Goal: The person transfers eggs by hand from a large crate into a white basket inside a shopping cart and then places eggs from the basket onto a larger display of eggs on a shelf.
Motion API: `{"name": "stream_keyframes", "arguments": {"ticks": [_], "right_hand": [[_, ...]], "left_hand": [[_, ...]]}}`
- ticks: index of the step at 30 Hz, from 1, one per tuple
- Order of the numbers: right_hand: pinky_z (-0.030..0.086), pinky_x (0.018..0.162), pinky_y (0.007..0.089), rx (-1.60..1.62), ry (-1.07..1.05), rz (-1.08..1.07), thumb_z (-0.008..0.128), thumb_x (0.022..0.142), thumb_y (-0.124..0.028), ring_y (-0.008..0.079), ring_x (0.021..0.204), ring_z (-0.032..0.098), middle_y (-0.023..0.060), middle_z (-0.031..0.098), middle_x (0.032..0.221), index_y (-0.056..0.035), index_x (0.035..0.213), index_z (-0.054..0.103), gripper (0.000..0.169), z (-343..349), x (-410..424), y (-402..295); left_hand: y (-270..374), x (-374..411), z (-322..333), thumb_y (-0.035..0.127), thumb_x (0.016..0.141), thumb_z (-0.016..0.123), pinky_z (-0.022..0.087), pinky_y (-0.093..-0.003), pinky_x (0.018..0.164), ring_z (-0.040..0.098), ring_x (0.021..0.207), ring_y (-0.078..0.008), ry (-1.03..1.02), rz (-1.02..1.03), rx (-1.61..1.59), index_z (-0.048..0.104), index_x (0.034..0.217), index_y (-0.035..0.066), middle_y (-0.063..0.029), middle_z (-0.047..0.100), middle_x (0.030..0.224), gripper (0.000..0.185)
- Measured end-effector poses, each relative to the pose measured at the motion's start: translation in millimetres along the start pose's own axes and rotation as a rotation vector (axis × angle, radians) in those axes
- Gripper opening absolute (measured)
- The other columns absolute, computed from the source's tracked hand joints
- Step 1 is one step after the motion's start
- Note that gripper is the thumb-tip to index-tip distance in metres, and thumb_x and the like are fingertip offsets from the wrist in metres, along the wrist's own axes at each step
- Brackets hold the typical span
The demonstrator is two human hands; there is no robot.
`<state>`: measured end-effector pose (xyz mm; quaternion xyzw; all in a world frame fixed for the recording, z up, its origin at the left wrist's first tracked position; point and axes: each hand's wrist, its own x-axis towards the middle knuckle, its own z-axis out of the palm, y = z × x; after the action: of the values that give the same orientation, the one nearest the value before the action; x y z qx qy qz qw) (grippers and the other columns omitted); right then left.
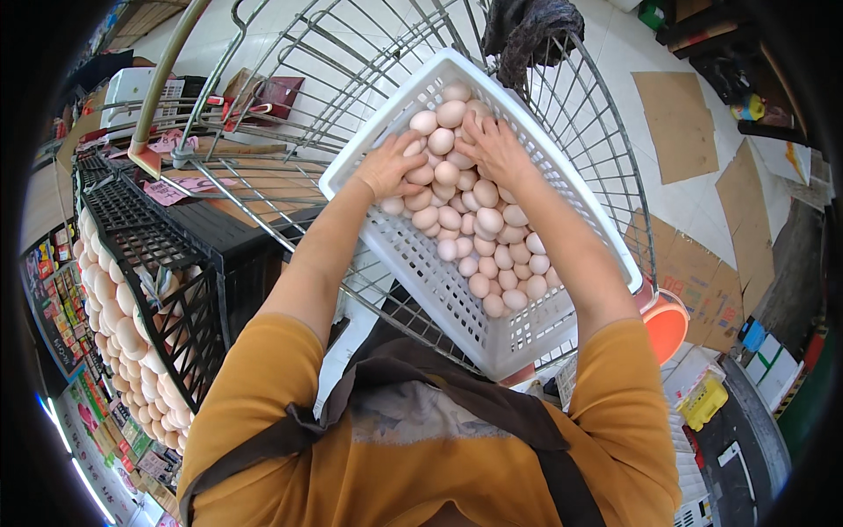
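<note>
A white perforated plastic basket [421, 277] rests at a slant on a metal shopping cart [612, 138]. Many pale brown eggs [489, 221] lie heaped in it, from its far end along the right side. My left hand [392, 165] lies on eggs at the heap's left edge, fingers bent over them. My right hand [494, 148] reaches over the far right part of the heap, fingers spread and curled on eggs near the basket's wall. Whether either hand grips an egg is hard to tell, since the fingers hide the eggs beneath them.
At the left, a black plastic crate [178, 230] stands beside a large pile of eggs [125, 316]. A dark cloth [533, 33] hangs on the cart's far rim. An orange bucket [665, 329] is at the right. Flattened cardboard [678, 125] lies on the tiled floor.
</note>
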<state>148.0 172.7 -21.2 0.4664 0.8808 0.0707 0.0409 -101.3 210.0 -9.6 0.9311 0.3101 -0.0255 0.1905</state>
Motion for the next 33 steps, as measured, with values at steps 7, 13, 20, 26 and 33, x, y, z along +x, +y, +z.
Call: {"name": "stream_keyframes", "arguments": {"ticks": [7,13,20,26,33], "right_hand": [[0.045,0.078,0.0371,0.093,-0.076,-0.125,0.054,0.081,-0.020,0.0265,0.101,0.048,0.0090,0.038,0.127,-0.0253,0.103,0.057,0.023,-5.1,6.1,12.7],[0.047,0.071,0.0382,0.095,-0.155,-0.163,0.054,0.081,-0.021,0.0277,0.099,0.050,0.0083,0.039,0.123,-0.0247,0.093,0.063,0.016,-12.1,8.2,17.4],[0.047,0.069,0.0385,-0.013,-0.114,-0.223,0.055,0.081,-0.026,0.0276,0.097,0.049,0.0080,0.040,0.122,-0.0254,0.093,0.064,0.015,-10.2,9.1,16.4],[0.048,0.067,0.0382,0.016,-0.177,-0.188,0.054,0.081,-0.027,0.0263,0.094,0.050,0.0089,0.040,0.122,-0.0251,0.092,0.067,0.016,-11.8,11.6,14.2],[0.049,0.065,0.0362,0.045,-0.170,-0.223,0.057,0.079,-0.026,0.0280,0.094,0.052,0.0114,0.042,0.119,-0.0220,0.089,0.068,0.016,-9.5,11.4,19.1]], "left_hand": [[-0.5,3.5,-6.8,0.030,0.063,0.075,0.050,-0.0438,0.080,0.047,0.104,-0.0346,-0.086,0.015,0.027,0.056,0.101,0.017,-0.0077,0.035,0.132,0.044],[13.1,8.0,-21.3,0.027,0.064,0.076,0.050,-0.0431,0.081,0.048,0.104,-0.0341,-0.183,-0.076,0.029,0.058,0.100,0.015,-0.0072,0.034,0.133,0.042],[20.3,1.3,-36.8,0.025,0.065,0.076,0.049,-0.0413,0.084,0.047,0.110,-0.0345,-0.019,-0.062,-0.073,0.060,0.102,0.016,-0.0111,0.038,0.128,0.041],[73.8,-18.1,-57.8,0.029,0.077,0.070,0.052,-0.0331,0.069,0.057,0.092,-0.0249,0.317,-0.685,-1.138,0.055,0.111,0.012,-0.0131,0.051,0.111,0.040],[151.3,-60.6,-90.8,0.066,0.079,0.051,0.051,-0.0283,0.055,0.053,0.090,-0.0291,0.542,-0.781,-2.619,0.052,0.113,0.014,-0.0128,0.051,0.115,0.063]]}}
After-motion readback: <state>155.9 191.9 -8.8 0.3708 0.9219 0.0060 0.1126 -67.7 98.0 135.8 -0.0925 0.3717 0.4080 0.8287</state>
